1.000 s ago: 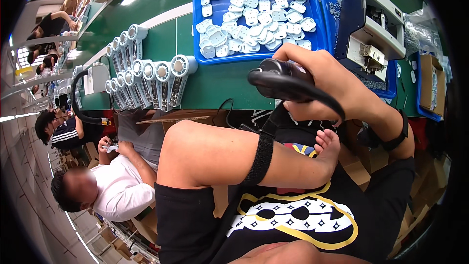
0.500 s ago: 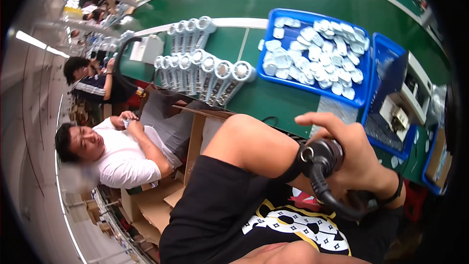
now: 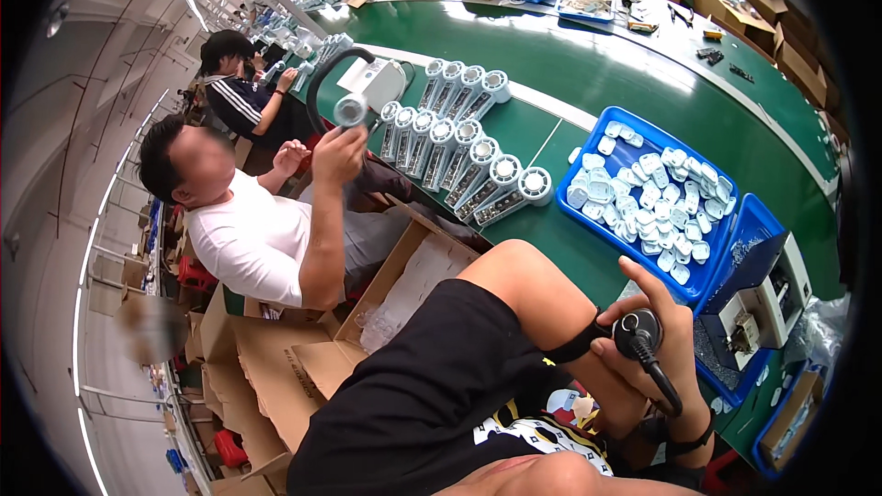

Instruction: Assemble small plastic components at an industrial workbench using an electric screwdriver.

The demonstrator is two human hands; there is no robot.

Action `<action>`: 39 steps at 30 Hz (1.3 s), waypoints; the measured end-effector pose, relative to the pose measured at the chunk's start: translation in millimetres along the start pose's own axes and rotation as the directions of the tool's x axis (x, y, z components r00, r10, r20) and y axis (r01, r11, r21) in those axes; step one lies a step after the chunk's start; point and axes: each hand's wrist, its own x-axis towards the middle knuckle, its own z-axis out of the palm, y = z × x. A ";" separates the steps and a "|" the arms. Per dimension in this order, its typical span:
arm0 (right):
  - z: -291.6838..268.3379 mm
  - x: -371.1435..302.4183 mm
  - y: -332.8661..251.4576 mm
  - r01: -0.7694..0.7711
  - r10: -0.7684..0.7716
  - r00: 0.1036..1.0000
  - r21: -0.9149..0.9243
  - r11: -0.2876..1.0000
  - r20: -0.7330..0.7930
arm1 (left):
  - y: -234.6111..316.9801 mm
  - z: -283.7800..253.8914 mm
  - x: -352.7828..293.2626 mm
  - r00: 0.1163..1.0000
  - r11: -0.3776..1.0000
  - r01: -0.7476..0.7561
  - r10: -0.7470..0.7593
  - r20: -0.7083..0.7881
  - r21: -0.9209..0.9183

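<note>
My right hand [image 3: 669, 321] is curled around a black round device [image 3: 638, 334] with a thick cable, its index finger raised. A black strap [image 3: 581, 342] runs from the device round my bent left forearm [image 3: 528, 298]. My left hand is hidden low behind the right wrist, so its fingers do not show. Beyond the right hand lies a blue tray [image 3: 574, 211] heaped with small white rounded plastic pieces [image 3: 657, 211]. To its left stand rows of pale blue handled housings [image 3: 482, 154] with ring-shaped heads.
A seated co-worker in white [image 3: 257, 243] holds up a pale blue piece [image 3: 350, 110] at the left. A grey-white machine [image 3: 758, 308] stands in another blue tray [image 3: 753, 207] at right. An open cardboard box [image 3: 377, 271] sits beside my left arm. A white device [image 3: 372, 83] is on the green table.
My view has swung, bringing the far table and boxes into sight. The co-worker has raised a pale blue piece. My right hand stays on the black device, now seen more end-on.
</note>
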 end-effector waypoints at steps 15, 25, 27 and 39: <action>-36.6 24.4 49.1 -0.175 0.169 0.984 -0.113 0.978 -0.062 | 43.6 -68.4 -106.0 0.967 0.938 -0.257 0.247 0.068 0.234; -29.7 -3.4 31.6 -0.080 0.086 0.996 0.156 0.984 -0.027 | 45.5 -80.8 -160.9 0.959 0.874 -0.242 0.280 -0.030 0.421; -29.5 -0.7 32.8 -0.090 0.105 0.993 0.228 0.969 -0.050 | 40.1 -77.3 -168.7 0.962 0.868 -0.224 0.270 -0.044 0.443; 0.2 7.8 39.3 0.070 -0.134 0.985 0.462 0.884 0.107 | -4.5 -52.4 -261.7 0.604 0.779 0.156 0.411 -0.683 0.607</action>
